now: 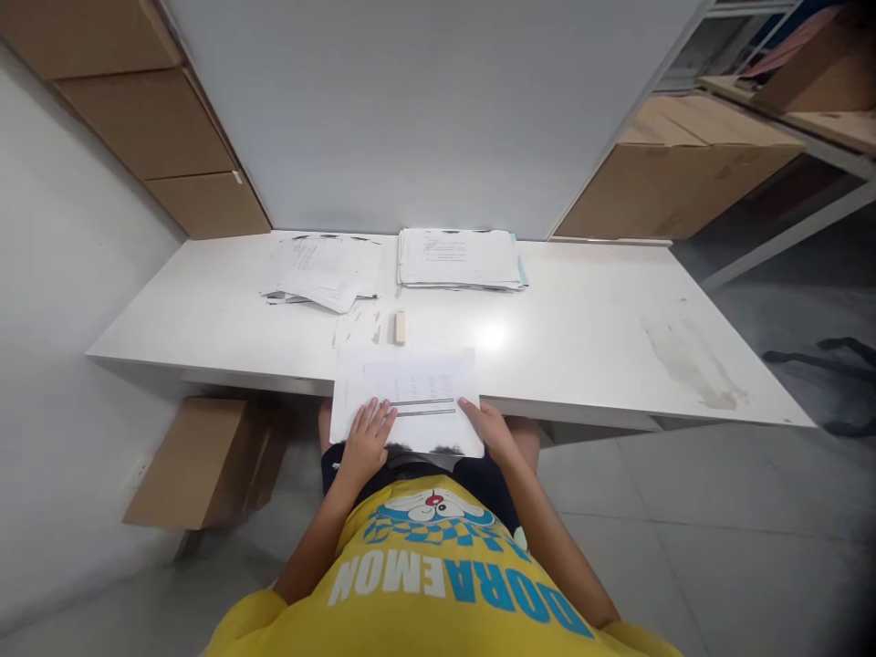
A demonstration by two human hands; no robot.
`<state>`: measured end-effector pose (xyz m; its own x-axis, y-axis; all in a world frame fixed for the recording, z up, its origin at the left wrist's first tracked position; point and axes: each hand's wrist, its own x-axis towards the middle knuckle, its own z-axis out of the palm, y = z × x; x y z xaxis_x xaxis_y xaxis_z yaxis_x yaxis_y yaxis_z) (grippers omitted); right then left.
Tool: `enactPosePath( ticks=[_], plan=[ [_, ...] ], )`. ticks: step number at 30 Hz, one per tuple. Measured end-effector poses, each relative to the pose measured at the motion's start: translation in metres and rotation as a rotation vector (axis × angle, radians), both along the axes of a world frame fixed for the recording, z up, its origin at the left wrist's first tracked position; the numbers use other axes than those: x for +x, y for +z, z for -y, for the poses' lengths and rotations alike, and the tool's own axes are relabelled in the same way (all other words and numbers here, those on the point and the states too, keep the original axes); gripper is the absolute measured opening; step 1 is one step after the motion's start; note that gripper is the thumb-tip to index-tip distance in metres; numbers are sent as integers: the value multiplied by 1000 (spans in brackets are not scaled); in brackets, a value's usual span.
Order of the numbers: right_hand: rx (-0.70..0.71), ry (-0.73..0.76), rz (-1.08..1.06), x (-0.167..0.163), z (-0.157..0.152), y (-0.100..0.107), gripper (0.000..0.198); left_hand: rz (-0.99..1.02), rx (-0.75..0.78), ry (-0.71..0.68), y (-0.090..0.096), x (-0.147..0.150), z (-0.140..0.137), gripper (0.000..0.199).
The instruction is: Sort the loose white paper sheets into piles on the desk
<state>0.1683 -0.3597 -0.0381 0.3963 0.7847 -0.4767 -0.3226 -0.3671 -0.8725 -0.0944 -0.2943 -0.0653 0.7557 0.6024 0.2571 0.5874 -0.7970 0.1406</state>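
A printed sheet of paper (411,374) with two dark stripes across it hangs over the table's front edge towards my lap. Dark smudges mark its near edge. My left hand (368,443) lies flat on its lower left part, fingers spread. At the right edge, my right hand (489,426) grips the sheet with the thumb on top; its other fingers are hidden underneath. Just beyond the sheet lies a small beige block (401,328), like an eraser. I cannot tell whether more sheets lie under the top one.
On the white table (581,319), a loose paper pile (321,269) lies at the back left and a neater paper stack (460,258) at the back middle. A grey panel (424,109) rises behind. Cardboard boxes (198,201) flank it; another cardboard box (188,465) stands below left.
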Motion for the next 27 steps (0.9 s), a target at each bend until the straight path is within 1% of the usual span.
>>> enactPosePath(
  ticks=[3, 8, 10, 13, 15, 18, 21, 23, 25, 27],
  plan=[
    [16, 67, -35, -1, -5, 2, 42, -31, -16, -9, 8, 2, -8, 83],
    [44, 60, -81, 1, -15, 11, 32, -53, -37, 10, 20, 2, -13, 81],
    [36, 69, -97, 2, -18, 16, 27, -56, -57, -43, 30, 0, -11, 80],
    [-3, 76, -110, 2, -20, 22, 26, -69, -121, -177, 50, -4, -9, 77],
    [-13, 86, -125, 1, -20, 23, 27, -57, -145, -204, 62, -5, -11, 74],
    [20, 94, -140, 0, -22, 22, 27, -57, -155, -161, 75, -4, -26, 63],
    [51, 62, -124, -1, -28, 18, 26, -117, -181, -98, 78, 1, -53, 57],
    [47, 70, -49, 0, -34, 15, 28, -159, -200, -77, 76, 6, -72, 55],
    [30, 98, 104, 2, -40, 13, 30, -186, -192, -75, 73, 12, -87, 53],
    [16, 132, 302, 6, -47, 15, 30, -198, -142, -59, 68, 20, -97, 52]
  ],
)
